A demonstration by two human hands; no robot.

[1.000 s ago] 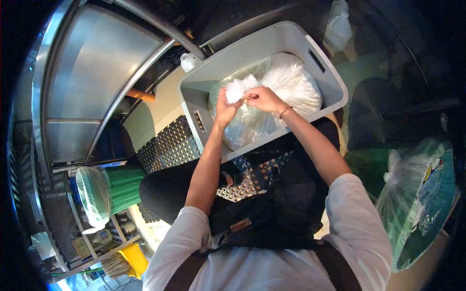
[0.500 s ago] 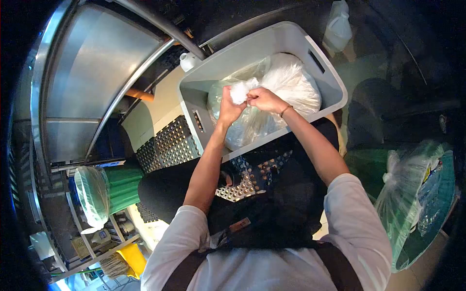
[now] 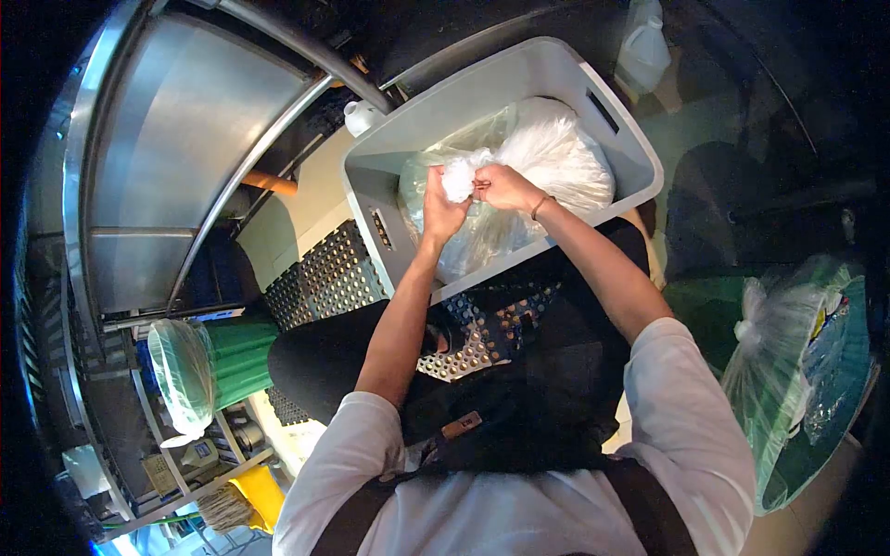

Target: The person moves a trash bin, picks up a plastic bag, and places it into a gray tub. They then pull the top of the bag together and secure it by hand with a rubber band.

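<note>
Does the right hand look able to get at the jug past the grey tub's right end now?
Probably not: the right hand is busy at the white bunch, and the grey tub's wall lies between that hand and the jug.

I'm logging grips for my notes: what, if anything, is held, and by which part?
Bunched white plastic: the left hand holds it around its left side, and the right hand pinches it at its right edge.

Steel panel point(image 3: 195, 139) upper L, grn bin point(image 3: 246, 357) w/ clear liner point(image 3: 179, 380) below. Blk perf. mat point(image 3: 338, 273) ctr-L. Pale jug point(image 3: 644, 56) top R. 2nd grn bin point(image 3: 706, 310), knotted bag point(image 3: 774, 371), lower R.
</note>
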